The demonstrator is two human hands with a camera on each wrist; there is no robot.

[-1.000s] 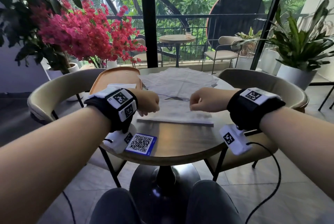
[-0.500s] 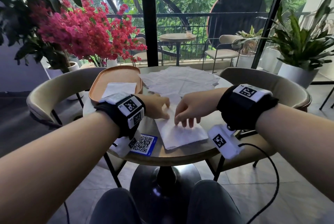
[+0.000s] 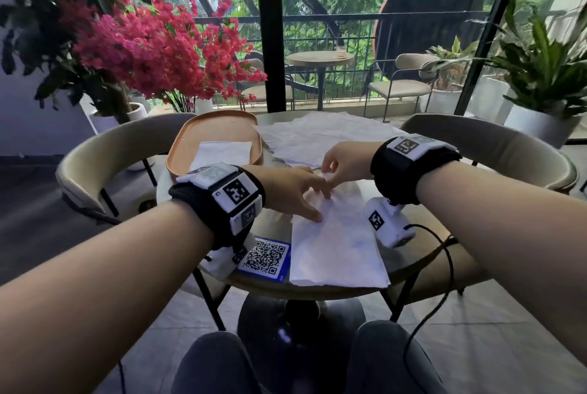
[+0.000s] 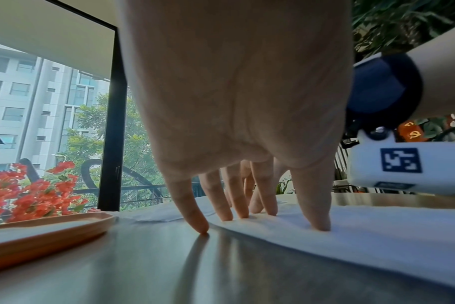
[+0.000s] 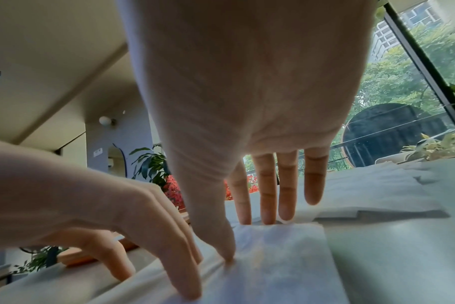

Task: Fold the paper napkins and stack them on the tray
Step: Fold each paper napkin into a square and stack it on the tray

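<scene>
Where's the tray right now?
Head view: the tray sits far-left on the round table, left of the unfolded napkin pile, holding one folded napkin.

You see: one tray [image 3: 178, 152], one folded napkin [image 3: 224, 152] on it. One napkin [image 3: 336, 247] under your two hands: left hand [image 3: 286, 190], right hand [image 3: 346, 161]. One pile of loose napkins [image 3: 320, 136], count unclear. One QR card [image 3: 265, 258]. One table [image 3: 409, 254].

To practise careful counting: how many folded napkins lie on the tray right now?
1. A single folded napkin lies at the near end of the tray; more may be hidden beneath it.
</scene>
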